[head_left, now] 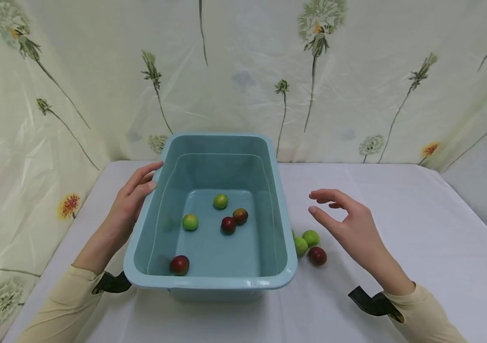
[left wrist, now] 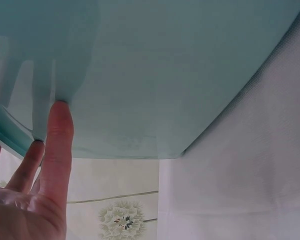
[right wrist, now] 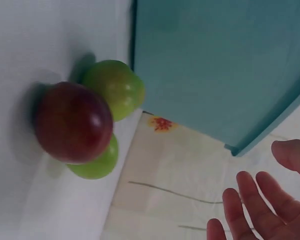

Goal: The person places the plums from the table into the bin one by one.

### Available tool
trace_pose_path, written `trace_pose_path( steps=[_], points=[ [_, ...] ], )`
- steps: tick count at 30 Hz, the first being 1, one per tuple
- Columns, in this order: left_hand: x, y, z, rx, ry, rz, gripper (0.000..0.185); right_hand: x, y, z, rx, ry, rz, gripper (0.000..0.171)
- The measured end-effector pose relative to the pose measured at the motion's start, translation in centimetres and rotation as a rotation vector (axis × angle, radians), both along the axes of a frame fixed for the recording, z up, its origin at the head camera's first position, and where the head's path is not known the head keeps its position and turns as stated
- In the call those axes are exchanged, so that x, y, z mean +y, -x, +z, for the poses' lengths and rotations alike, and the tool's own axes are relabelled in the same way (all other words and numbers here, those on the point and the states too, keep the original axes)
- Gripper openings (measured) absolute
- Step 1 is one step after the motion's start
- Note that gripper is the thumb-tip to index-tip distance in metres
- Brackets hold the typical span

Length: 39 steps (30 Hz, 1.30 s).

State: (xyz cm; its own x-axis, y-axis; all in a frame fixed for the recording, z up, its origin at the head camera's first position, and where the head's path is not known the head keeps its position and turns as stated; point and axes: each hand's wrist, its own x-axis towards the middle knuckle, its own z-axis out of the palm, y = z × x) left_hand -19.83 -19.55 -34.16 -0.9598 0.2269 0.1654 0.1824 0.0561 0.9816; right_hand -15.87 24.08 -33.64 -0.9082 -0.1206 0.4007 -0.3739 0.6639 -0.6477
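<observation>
A light blue plastic tub (head_left: 211, 281) stands on the table, with two small round green fruits (head_left: 220, 201) and three dark red ones (head_left: 179, 265) spread over its floor. My left hand (head_left: 125, 205) touches the tub's left side at the rim. In the left wrist view its extended fingers (left wrist: 59, 145) press against the outer wall. To the right of the tub, my right hand (head_left: 356, 228) hovers with thumb and fingers apart, holding nothing. Below and left of it, a dark red fruit (right wrist: 74, 122) and green fruits (right wrist: 112, 89) lie on the table, partly hidden by the tub in the head view.
A white cloth covers the table (head_left: 397, 209). Behind it and at the sides hangs a pale curtain (head_left: 234, 85) printed with dandelions. Dark straps (head_left: 373, 302) sit around both wrists.
</observation>
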Motion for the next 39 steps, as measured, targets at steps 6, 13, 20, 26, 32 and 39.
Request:
trace_pose_path(
  steps=[6, 13, 20, 26, 32, 39],
  points=[
    [0.0, -0.1, 0.0, -0.001, -0.002, 0.002, 0.045, 0.6, -0.8, -1.2, -0.025, -0.026, -0.018, 0.029],
    [0.0, -0.1, 0.0, 0.005, -0.007, -0.003, 0.044, 1.3, -1.8, -2.5, -0.053, -0.046, -0.051, 0.030],
    [0.0, 0.0, 0.0, 0.009, -0.024, -0.008, 0.044, 1.9, -3.0, -3.2, -0.100, -0.086, -0.069, 0.034],
    [0.1, 0.0, 0.0, 0.008, -0.027, -0.012, 0.044, 2.4, -4.0, -3.8, -0.173, -0.112, -0.086, 0.037],
    [0.1, -0.1, 0.0, 0.006, -0.026, -0.009, 0.044, 3.0, -4.1, -4.3, -0.270, -0.131, -0.067, 0.035],
    [0.1, -0.1, 0.0, 0.010, -0.027, -0.008, 0.044, 3.1, -3.7, -5.0, -0.336, -0.153, 0.007, 0.034]
  ],
)
